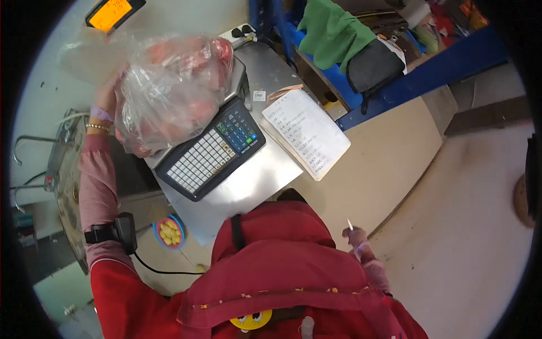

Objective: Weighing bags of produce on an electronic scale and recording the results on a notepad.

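"Plastic bag (169, 96): our step?"

"Nearest, our right hand (358, 237) grips a pen-like stick (350, 224); beyond, the bag's over the scale (203, 158), left hand (108, 97) beside it, grip unclear. Weighing, we judge; next calls for steadying it."

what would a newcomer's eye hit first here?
Likely the bulky clear plastic bag of red items at upper left, sitting on the scale with the left hand at its left side. Next, the notebook with handwriting, just right of the scale. Then the red clothing across the lower middle, with the right hand beside it holding a white pen-like stick.
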Demonstrator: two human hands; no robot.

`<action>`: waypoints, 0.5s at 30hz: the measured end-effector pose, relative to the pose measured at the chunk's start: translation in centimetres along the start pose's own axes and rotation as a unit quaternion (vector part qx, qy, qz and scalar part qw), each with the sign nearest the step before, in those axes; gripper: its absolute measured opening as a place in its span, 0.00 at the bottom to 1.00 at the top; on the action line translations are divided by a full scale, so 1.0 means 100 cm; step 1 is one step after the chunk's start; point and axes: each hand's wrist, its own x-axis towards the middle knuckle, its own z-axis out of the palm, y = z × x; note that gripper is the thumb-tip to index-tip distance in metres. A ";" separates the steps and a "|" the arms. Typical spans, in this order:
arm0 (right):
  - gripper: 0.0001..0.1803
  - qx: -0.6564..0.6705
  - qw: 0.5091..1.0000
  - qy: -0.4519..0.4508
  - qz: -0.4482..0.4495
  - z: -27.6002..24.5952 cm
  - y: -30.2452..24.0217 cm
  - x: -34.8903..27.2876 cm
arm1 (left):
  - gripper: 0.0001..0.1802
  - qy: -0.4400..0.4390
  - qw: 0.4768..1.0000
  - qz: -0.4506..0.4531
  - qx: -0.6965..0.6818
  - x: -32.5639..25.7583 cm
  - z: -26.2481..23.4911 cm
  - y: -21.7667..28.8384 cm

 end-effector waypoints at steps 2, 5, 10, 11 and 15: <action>0.10 -0.041 0.998 0.004 -0.049 -0.027 -0.017 0.033 | 0.23 0.001 0.999 -0.020 0.031 -0.007 -0.008 0.005; 0.10 -0.060 0.997 -0.002 -0.046 -0.066 -0.061 0.050 | 0.23 -0.011 0.987 -0.062 0.146 -0.017 -0.003 0.036; 0.12 -0.076 0.986 -0.022 -0.145 -0.088 -0.061 0.080 | 0.33 0.029 0.940 -0.097 0.325 -0.046 -0.046 0.046; 0.11 -0.113 0.985 -0.029 -0.130 -0.086 -0.014 0.114 | 0.38 0.057 0.922 -0.053 0.378 -0.041 -0.055 0.031; 0.13 -0.231 0.967 -0.101 -0.026 -0.066 0.030 0.152 | 0.38 -0.027 0.982 -0.074 0.173 -0.046 0.016 0.075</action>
